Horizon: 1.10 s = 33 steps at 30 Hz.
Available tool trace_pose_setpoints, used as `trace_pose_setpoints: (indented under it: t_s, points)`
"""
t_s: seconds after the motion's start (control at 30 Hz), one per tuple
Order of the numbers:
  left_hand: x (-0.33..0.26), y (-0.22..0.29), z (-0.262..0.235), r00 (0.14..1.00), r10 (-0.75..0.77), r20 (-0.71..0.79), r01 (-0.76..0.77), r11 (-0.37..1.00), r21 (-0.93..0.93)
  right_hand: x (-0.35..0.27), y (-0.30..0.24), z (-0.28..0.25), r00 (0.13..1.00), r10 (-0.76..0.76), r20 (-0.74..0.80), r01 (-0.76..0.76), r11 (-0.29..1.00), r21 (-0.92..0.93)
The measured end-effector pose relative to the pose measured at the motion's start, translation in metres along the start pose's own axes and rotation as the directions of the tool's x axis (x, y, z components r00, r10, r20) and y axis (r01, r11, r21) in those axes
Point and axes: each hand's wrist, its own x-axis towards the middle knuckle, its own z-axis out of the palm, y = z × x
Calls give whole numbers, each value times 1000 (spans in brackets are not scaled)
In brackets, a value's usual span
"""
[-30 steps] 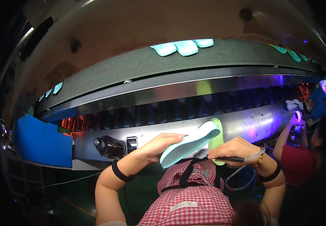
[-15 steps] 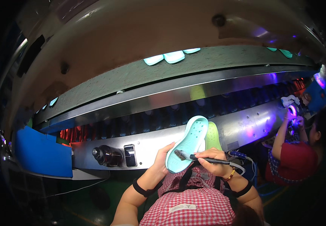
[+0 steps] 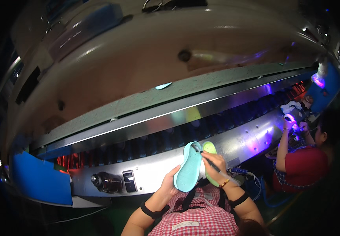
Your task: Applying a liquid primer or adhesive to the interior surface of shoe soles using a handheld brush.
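Observation:
My left hand (image 3: 170, 183) grips a turquoise shoe sole (image 3: 188, 169) along its left edge near the heel. Raised rims run round the sole, and small holes dot its front part. My right hand (image 3: 216, 161) is closed round the dark handle of a brush (image 3: 212, 166). The brush tip reaches the toe end of the sole, partly blurred. Beside the turquoise sole, to its right, is a lime-green sole (image 3: 209, 148), partly covered by my right hand; what supports it I cannot tell.
A metal ledge (image 3: 158, 170) runs before me, with a dark bottle (image 3: 106, 183) and a phone-like black device (image 3: 129, 181) on it. Beyond lie dark rollers and a grey-green belt (image 3: 99, 118) carrying a turquoise piece (image 3: 163, 85). At right a co-worker in red (image 3: 305, 167) handles a glowing-lit piece.
The brush has gone from the heel half of the turquoise sole up to its toe end. My view has shifted, and fewer turquoise pieces show on the belt.

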Motion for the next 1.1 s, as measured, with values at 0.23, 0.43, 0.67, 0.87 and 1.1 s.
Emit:
trace_pose_setpoints:
  t_s: [0.23,0.43,0.67,0.87,1.1]
  points:
    - [27,14,-22,999,33,-2,-33,999,30,-17,-19,-23,914,238,328,-338,895,292]
    - [39,32,-47,989,63,-133,-64,998,2,17,21,-37,817,555,160,-560,695,450]
    - [7,24,-101,967,16,-253,-55,988,-147,-22,43,-27,730,637,249,-682,654,326]
    - [-63,16,-116,950,150,-275,-182,979,-92,-53,56,-23,568,790,229,-769,410,491]
    - [-128,43,-97,889,424,171,-397,902,-169,-50,45,2,575,770,275,-758,376,533]
